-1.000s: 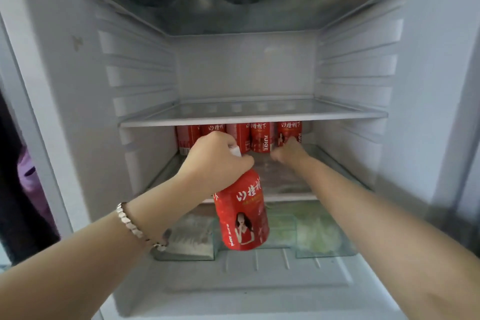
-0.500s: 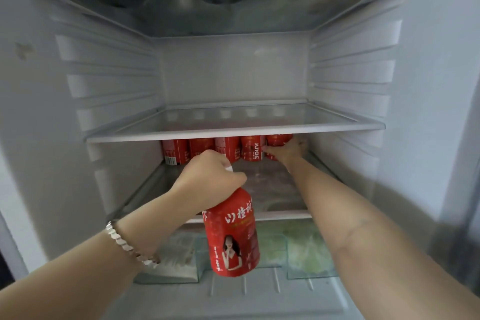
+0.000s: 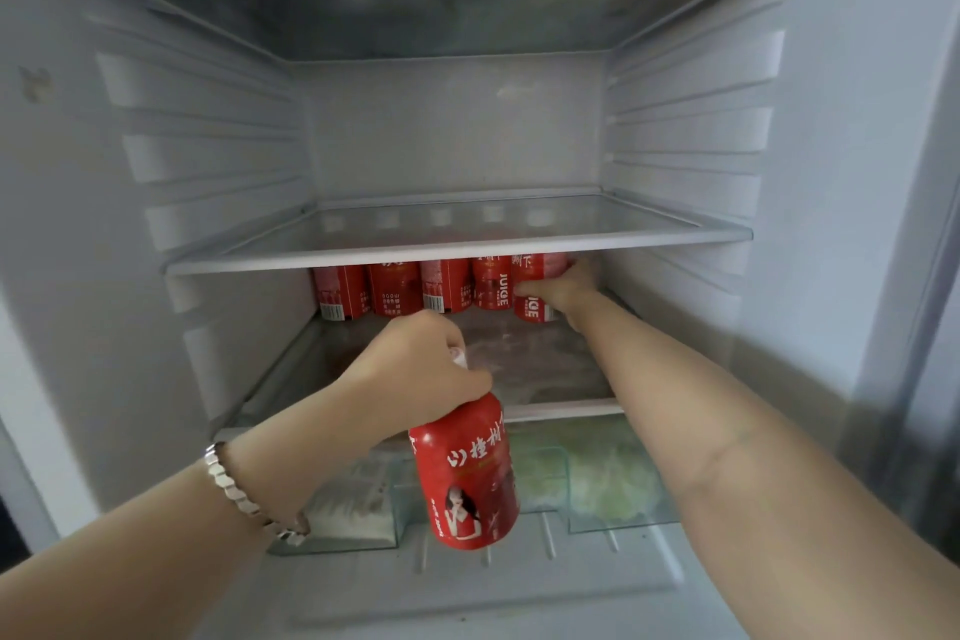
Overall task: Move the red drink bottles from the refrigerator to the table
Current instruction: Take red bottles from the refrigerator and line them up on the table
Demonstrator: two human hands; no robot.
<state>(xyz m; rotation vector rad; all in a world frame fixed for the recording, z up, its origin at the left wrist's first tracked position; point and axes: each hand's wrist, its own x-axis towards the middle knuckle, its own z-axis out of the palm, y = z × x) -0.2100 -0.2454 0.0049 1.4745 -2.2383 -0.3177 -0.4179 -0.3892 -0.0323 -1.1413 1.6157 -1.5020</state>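
Left hand (image 3: 423, 369) fingers curl round the top of a red bottle (image 3: 467, 478) near the refrigerator (image 3: 857, 120) front; right hand (image 3: 563, 288) fingers wrap the far-right bottle (image 3: 535, 283) of the shelf row.

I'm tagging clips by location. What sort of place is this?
Inside an open refrigerator, likely a home one: glass shelves, a row of red drink bottles at the back, clear drawers below.
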